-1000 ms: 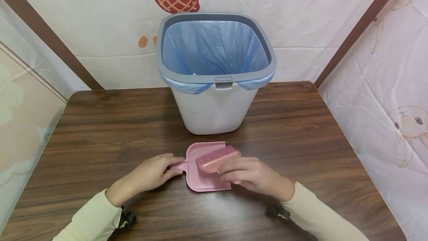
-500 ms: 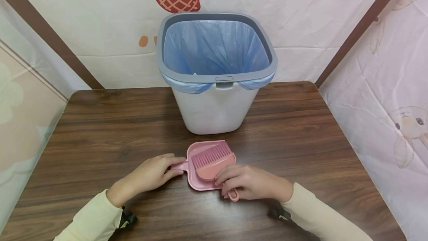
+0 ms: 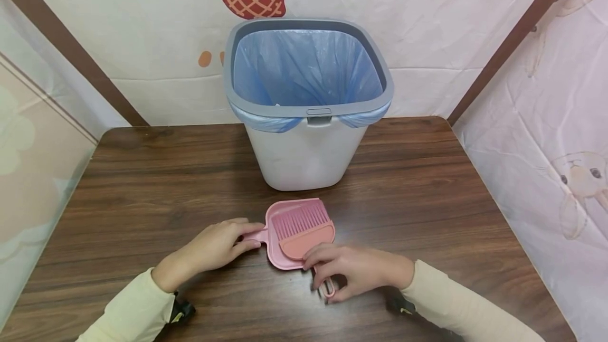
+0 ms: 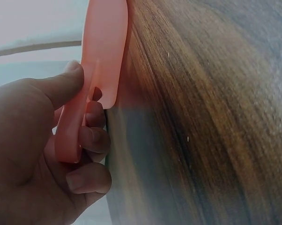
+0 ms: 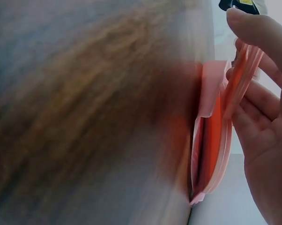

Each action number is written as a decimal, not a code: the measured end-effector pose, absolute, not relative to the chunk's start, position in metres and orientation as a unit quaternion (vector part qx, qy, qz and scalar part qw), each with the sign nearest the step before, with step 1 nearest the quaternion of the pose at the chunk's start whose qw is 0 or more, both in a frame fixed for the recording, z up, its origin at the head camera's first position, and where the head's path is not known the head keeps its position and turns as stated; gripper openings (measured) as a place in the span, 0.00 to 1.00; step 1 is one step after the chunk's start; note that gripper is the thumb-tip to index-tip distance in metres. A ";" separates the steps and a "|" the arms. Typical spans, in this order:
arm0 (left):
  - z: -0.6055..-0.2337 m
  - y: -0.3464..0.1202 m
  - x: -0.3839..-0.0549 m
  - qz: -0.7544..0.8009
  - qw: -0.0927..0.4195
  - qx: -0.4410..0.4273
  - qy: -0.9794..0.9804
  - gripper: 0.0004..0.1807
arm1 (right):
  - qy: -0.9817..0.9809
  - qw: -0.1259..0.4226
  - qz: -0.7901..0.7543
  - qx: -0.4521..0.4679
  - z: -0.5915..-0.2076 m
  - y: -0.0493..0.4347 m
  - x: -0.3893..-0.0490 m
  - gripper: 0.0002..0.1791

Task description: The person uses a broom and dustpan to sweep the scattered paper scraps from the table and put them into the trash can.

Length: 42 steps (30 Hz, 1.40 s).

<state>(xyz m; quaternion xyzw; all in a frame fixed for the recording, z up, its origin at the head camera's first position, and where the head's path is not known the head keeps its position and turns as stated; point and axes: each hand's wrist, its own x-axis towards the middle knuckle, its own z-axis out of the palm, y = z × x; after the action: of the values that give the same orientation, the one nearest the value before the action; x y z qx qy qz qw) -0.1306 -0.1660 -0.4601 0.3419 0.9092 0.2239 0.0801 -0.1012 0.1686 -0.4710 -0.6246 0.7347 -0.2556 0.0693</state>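
Observation:
A pink dustpan [image 3: 280,257] lies on the table, its open edge facing right. My left hand [image 3: 216,244] pinches its handle [image 4: 75,119] between thumb and curled fingers. A small hand brush [image 3: 306,241], orange-pink with pink bristles, rests inside the pan, bristles pointing away from me. My right hand [image 3: 358,271] is at the brush handle [image 5: 246,77], fingers loosely curled round it and the thumb spread toward the looped end [image 3: 328,288]. Part of the handle is hidden behind the fingers.
Behind the dustpan stands a grey-white bin [image 3: 309,157] with a grey rim and a blue liner bag [image 3: 304,67]. Printed cloth walls [image 3: 161,41] enclose the back and sides of the brown wooden table [image 3: 157,189].
The brush has turned and settled flatter into the dustpan, its handle now pointing toward me. My right hand has shifted toward me and its thumb has spread. My left hand stays put.

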 end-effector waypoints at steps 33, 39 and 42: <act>-0.435 -0.194 -0.148 0.275 0.022 0.296 0.914 0.23 | 0.771 0.000 -0.373 -0.516 -0.452 0.198 -0.119 0.08; -0.417 -0.224 -0.172 0.300 -0.008 0.279 0.912 0.21 | 0.816 -0.062 -0.385 -0.427 -0.434 0.228 -0.145 0.05; -0.411 -0.237 -0.189 0.296 -0.052 0.270 0.915 0.20 | 0.838 -0.103 -0.380 -0.378 -0.426 0.244 -0.160 0.03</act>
<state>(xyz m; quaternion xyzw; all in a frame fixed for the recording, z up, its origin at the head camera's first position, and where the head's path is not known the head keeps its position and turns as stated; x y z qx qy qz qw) -0.1885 -0.2365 -0.4111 0.2698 0.9147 0.2964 -0.0517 -0.1602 0.2441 -0.4256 -0.3775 0.8379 -0.3804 -0.1031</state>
